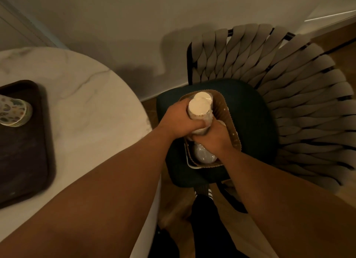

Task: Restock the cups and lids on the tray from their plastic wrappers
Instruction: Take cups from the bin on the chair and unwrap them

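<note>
A plastic-wrapped stack of cups [199,108] stands upright in a brown paper bag [230,123] on the chair seat. My left hand [180,120] grips the stack from the left side. My right hand [213,138] holds its lower part from the near side, inside the bag. A second wrapped pack [204,154] lies lower in the bag, partly hidden by my right wrist. On the table at the left, a dark tray [23,157] carries a short stack of patterned cups [14,111].
The bag sits on a dark cushioned chair [254,115] with a woven grey back, against the wall. A round white marble table [92,107] is to the left. My legs and the wooden floor show below.
</note>
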The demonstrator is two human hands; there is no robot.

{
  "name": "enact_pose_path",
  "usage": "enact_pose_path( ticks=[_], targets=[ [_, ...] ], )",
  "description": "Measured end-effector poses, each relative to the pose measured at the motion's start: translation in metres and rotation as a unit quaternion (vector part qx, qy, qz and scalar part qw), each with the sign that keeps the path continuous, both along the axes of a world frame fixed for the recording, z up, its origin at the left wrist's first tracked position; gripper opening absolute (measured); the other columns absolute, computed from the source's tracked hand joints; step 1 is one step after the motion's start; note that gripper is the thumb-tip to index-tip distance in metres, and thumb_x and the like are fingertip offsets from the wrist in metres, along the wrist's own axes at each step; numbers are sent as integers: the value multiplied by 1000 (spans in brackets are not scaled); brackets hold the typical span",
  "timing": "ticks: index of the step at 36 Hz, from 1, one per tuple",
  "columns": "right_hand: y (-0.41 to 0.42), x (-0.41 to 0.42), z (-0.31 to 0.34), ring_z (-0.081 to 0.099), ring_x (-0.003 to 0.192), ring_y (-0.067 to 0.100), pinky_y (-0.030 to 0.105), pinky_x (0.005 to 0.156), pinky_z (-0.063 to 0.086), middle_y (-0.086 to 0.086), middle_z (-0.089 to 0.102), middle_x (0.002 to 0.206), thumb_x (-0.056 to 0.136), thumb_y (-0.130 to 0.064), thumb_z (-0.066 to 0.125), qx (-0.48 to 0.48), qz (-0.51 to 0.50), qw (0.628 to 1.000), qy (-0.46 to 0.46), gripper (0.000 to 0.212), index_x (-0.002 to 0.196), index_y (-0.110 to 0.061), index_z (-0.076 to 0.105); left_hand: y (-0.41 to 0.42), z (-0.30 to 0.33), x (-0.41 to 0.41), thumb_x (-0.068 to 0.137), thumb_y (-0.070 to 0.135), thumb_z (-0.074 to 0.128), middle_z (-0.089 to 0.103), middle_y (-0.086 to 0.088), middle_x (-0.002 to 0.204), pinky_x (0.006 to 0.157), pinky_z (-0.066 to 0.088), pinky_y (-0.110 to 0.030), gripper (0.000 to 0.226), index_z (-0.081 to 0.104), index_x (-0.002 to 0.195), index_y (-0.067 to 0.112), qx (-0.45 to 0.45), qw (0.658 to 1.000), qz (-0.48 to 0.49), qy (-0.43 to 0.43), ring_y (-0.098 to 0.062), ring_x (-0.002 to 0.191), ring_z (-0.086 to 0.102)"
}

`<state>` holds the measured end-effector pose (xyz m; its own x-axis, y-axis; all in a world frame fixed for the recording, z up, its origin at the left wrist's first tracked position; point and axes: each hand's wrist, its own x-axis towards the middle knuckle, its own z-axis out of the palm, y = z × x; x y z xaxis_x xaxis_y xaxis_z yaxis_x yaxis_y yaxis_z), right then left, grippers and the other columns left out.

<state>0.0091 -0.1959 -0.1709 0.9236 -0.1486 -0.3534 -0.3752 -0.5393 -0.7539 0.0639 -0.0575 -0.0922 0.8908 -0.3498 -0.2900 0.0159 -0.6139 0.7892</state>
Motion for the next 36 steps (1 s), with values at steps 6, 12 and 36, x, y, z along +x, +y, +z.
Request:
enact_pose_path(
  ticks=[6,12,36],
  targets=[
    [0,-3,27,42,120,2,21,97,33,-12,51,134,70,-23,87,84,-46,995,-15,92,147,-29,37,0,8,-3,74,33,85,58,9,128,92,43,-21,78,44,141,29,-65,994,45,69,-5,111,51],
    [7,0,52,35,121,-4,5,96,29,-17,43,136,74,-24,84,100,-55,992,-61,92,149,-26,31,1,27,-1,74,34,84,59,12,121,89,49,-24,73,46,136,32,-117,986,66,98,-7,109,56],
    [164,-1,177,59,117,15,42,91,57,-2,57,130,51,-46,84,157,91,973,-140,83,126,-42,49,151,137,-64,53,46,83,69,4,116,94,55,-45,71,58,118,34,-236,930,282,-19,-18,108,66]
  ],
)
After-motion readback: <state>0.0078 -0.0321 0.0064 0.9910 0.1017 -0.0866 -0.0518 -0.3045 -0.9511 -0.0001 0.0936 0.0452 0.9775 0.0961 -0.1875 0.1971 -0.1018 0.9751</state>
